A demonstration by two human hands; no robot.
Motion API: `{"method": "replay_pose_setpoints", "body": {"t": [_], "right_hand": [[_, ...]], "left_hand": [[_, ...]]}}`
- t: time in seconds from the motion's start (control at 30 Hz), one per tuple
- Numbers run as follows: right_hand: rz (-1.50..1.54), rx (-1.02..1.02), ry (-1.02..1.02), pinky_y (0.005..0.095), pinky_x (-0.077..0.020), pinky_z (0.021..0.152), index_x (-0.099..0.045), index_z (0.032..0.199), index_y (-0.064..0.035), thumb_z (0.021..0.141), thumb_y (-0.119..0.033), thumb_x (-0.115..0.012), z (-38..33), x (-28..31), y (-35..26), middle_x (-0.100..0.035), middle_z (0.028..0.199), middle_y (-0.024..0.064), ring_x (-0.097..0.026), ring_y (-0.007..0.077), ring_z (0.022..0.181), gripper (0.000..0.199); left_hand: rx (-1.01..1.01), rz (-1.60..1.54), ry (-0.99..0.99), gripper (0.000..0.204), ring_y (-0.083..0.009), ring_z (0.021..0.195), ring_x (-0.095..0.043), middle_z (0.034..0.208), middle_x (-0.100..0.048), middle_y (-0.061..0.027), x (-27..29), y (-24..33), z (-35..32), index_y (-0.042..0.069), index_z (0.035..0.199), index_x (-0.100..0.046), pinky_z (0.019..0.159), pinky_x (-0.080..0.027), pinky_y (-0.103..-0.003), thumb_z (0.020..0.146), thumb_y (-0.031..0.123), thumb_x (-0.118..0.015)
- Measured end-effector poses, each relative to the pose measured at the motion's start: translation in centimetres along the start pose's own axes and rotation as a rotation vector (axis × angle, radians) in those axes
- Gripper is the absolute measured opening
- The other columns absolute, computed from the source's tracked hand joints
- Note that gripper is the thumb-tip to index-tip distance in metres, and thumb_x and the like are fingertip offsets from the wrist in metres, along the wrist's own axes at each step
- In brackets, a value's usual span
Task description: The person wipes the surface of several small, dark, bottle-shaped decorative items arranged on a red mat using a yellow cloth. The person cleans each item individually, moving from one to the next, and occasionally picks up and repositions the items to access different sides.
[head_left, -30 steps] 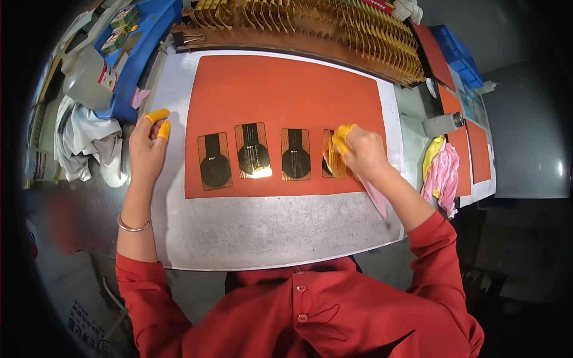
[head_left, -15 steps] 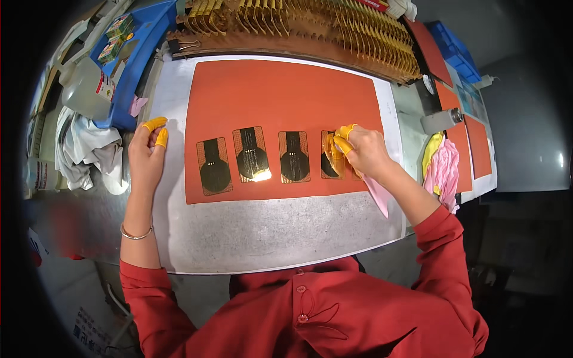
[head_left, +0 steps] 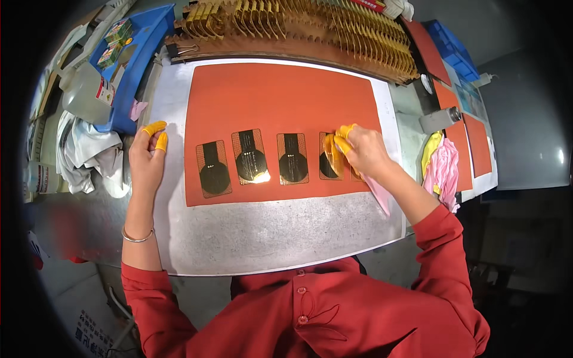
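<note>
An orange-red sheet [head_left: 280,95] lies in front of me with a row of thin gold-and-black metal cards along its near part. Three of these, the left card [head_left: 213,169], the second card [head_left: 250,156] and the third card [head_left: 292,159], lie flat and apart. My right hand [head_left: 362,149], with yellow finger cots, pinches a shiny gold card [head_left: 335,160] tilted over the fourth card [head_left: 325,172]. A pink cloth [head_left: 378,194] hangs from under its palm. My left hand [head_left: 148,152], also in yellow finger cots, rests empty beside the sheet's left edge, thumb and forefinger apart.
At the back stands a brown rack [head_left: 310,42] full of upright gold pieces. On the left are a blue tray [head_left: 128,89], a translucent jug [head_left: 86,95] and white cloths [head_left: 89,152]. A grey bottle [head_left: 439,120] and pink cloths [head_left: 443,167] lie at right.
The view has shifted slightly. Both hands stay in almost the same places, and the right one keeps hold of the gold card and pink cloth.
</note>
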State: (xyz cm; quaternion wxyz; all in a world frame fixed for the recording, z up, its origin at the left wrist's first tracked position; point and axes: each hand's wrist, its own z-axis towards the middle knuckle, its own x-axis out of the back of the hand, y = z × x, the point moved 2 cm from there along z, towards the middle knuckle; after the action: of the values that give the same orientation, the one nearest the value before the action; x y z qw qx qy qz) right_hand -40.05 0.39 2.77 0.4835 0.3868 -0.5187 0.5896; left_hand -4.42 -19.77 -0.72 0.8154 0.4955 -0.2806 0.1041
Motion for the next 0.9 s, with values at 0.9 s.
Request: {"method": "replay_pose_setpoints", "body": {"t": [0.9], "right_hand": [[1.438, -0.233, 0.09, 0.0277, -0.0439, 0.056, -0.059, 0.086, -0.006, 0.087, -0.013, -0.055, -8.6, 2.1, -4.0, -0.06, 0.074, 0.0061, -0.057, 0.0134, 0.063, 0.008]], "left_hand": [[-0.108, -0.345, -0.113, 0.015, -0.0082, 0.071, -0.054, 0.088, -0.058, -0.0052, -0.7, 14.3, -2.7, -0.003, 0.101, -0.059, 0.059, -0.043, -0.019, 0.088, 0.002, -0.054]]}}
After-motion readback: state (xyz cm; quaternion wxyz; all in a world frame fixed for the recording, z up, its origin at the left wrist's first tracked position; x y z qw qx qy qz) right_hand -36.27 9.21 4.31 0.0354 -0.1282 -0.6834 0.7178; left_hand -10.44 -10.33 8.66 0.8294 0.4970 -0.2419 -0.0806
